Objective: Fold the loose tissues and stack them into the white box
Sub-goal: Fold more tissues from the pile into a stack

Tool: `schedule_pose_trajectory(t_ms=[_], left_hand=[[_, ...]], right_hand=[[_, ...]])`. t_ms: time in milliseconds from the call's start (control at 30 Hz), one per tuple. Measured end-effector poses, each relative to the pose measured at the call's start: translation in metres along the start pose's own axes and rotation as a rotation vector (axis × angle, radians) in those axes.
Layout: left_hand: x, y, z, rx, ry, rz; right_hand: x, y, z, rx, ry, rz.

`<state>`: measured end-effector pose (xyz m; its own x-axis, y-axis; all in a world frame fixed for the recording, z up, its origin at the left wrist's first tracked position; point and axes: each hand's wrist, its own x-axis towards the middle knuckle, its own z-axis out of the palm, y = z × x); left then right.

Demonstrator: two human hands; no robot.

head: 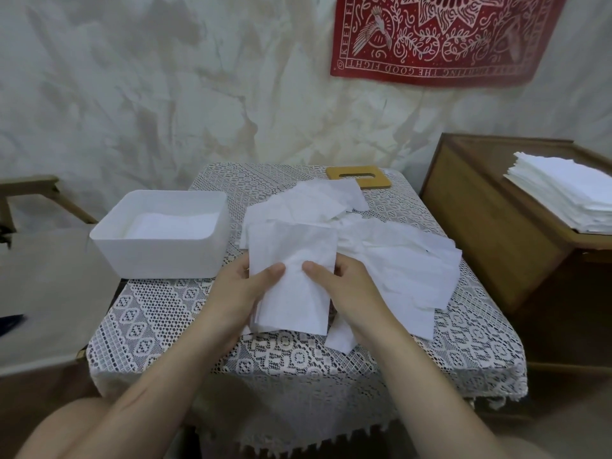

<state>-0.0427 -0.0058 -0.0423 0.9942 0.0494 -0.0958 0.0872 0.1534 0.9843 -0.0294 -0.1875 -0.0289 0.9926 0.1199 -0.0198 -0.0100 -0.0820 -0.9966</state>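
Note:
I hold a folded white tissue (291, 256) upright over the table's middle. My left hand (241, 289) pinches its left side, thumb on the front. On the tissue's right side my right hand (347, 289) pinches it the same way. Behind and to the right lies a pile of loose tissues (390, 256), several of them crumpled and overlapping. The white box (159, 256) stands at the table's left, open-topped, with white tissue lying flat inside it.
A lace cloth covers the small table (298, 356). A wooden lid with a slot (359, 176) lies at the back edge. To the right, a wooden cabinet (490, 226) carries a neat stack of white tissues (566, 190). The wall is close behind.

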Motion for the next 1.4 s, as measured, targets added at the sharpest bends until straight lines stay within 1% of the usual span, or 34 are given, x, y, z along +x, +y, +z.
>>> schedule_pose_trajectory(t_ms=[133,233,333,400,467,567,667,767,867,967,1033,1133,1233,1300,1400], left_hand=[[-0.001,0.002,0.0,0.009,-0.014,0.01],[-0.005,0.003,0.001,0.056,-0.071,0.009],[-0.006,0.004,-0.005,0.135,-0.12,-0.032],[-0.006,0.006,-0.015,0.143,-0.107,-0.058],[-0.007,0.008,-0.027,0.186,-0.101,-0.04],[-0.014,0.014,-0.042,0.278,-0.113,0.009],[-0.016,0.017,-0.055,0.344,-0.155,0.004],[-0.012,0.017,-0.06,0.31,-0.14,0.006],[-0.01,0.014,-0.057,0.144,-0.055,0.037],[-0.008,0.012,-0.053,-0.014,-0.014,0.055],[-0.007,0.011,-0.05,0.002,0.014,0.121],[-0.008,0.011,-0.044,0.048,0.064,0.194],[-0.004,0.002,-0.04,0.126,0.055,0.207],[-0.004,-0.003,-0.036,0.127,0.06,0.203],[-0.007,-0.004,-0.032,0.102,0.057,0.211]], right_hand=[[0.001,0.0,-0.001,0.042,0.007,0.005],[0.003,0.006,0.003,0.07,0.052,0.025],[0.004,0.011,0.009,0.187,0.093,0.075],[0.003,0.014,0.01,0.297,0.058,0.117],[0.0,0.012,0.006,0.385,-0.013,0.145],[-0.004,0.007,-0.002,0.438,-0.147,0.157],[-0.005,0.001,-0.008,0.39,-0.233,0.184],[-0.004,0.001,-0.008,0.216,-0.261,0.172],[-0.001,0.005,-0.003,0.128,-0.136,0.082],[0.001,0.008,0.006,0.183,-0.033,-0.007],[0.002,0.01,0.009,0.182,-0.028,-0.029],[0.002,0.008,0.003,0.075,-0.051,-0.083],[0.003,0.008,-0.005,0.004,-0.046,-0.117],[0.002,0.01,-0.005,-0.027,-0.037,-0.13],[0.0,0.011,0.002,-0.003,-0.015,-0.164]])
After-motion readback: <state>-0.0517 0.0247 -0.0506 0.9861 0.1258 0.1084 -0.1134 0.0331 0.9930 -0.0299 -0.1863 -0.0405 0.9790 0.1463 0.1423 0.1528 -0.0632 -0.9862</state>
